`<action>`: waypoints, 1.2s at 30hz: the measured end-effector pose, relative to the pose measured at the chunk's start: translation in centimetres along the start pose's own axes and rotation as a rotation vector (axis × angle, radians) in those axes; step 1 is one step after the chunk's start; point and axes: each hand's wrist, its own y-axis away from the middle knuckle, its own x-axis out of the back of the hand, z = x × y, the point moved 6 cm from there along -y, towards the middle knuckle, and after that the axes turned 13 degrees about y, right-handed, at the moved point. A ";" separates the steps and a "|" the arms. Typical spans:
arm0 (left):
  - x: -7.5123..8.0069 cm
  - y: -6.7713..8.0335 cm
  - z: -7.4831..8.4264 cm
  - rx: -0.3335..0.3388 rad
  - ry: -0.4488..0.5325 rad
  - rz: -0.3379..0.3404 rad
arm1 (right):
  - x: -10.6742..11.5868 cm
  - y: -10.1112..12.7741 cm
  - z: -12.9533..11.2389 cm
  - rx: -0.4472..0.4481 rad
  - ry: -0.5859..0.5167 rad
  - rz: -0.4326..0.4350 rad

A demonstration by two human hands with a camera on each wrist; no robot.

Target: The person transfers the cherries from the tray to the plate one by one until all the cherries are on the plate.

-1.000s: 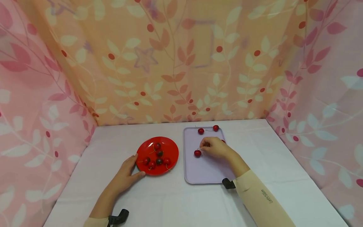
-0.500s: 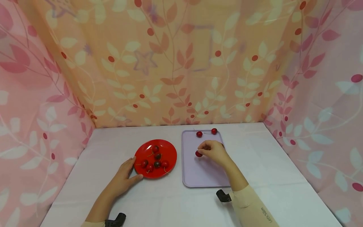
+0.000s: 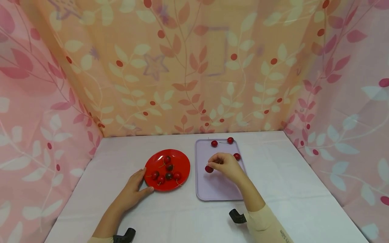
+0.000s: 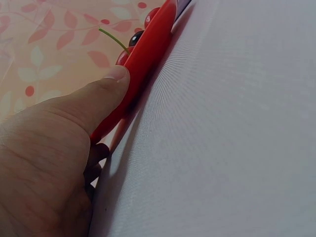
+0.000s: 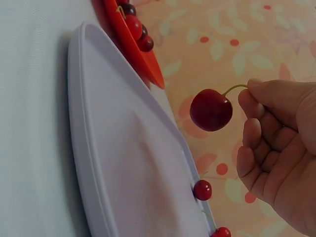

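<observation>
My right hand (image 3: pixel 228 166) pinches the thin green stem of a dark red cherry (image 5: pixel 211 110) between thumb and forefinger. That cherry hangs just above the pale purple tray (image 3: pixel 212 189); its other fingers are curled in. At the left, a round red plate (image 3: pixel 182 162) bears several cherries (image 3: pixel 161 179), some red and some nearly black, a few with stems. My left hand (image 3: pixel 132 190) holds the plate by its near left rim. In the left wrist view, the thumb (image 4: pixel 106 91) lies against the rim and the other fingers are partly hidden behind the plate.
Two cherries lie at the tray's far end, the left one (image 3: pixel 214 143) and the right one (image 3: pixel 230 140). Another cherry (image 3: pixel 236 156) is by the right rim. A white cloth (image 3: pixel 170 219) covers the table, with patterned curtains (image 3: pixel 188 67) behind and at both sides.
The right hand has lifted the cherry by its stem and moved it slightly left over the tray. A cherry at the right rim has come into sight. The left hand stays at the plate.
</observation>
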 end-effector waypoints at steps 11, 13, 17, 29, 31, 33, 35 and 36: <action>0.1 0.1 -0.2 0.012 0.009 0.004 | -1.1 0.7 -2.6 0.048 -0.002 -0.028; 0.0 0.2 -0.1 0.015 0.007 -0.002 | -1.3 0.8 -2.9 0.065 0.016 -0.017; 0.1 0.2 0.1 0.018 -0.008 -0.004 | -1.6 1.1 -3.8 0.147 0.157 0.045; 0.3 -0.1 0.2 0.017 -0.019 -0.009 | -1.7 0.8 -5.8 0.199 0.152 0.098; 0.2 -0.1 0.2 0.018 -0.009 -0.011 | -1.9 0.4 -5.8 0.149 0.065 0.063; 0.2 -0.1 0.2 0.017 -0.003 -0.010 | -2.0 -0.2 -5.8 0.097 -0.020 0.033; 0.1 0.0 0.2 0.015 -0.002 -0.011 | -2.2 -1.0 -5.8 0.057 -0.072 0.013; 0.1 0.0 0.2 0.018 0.002 -0.010 | -2.3 -1.5 -5.8 0.044 -0.084 0.007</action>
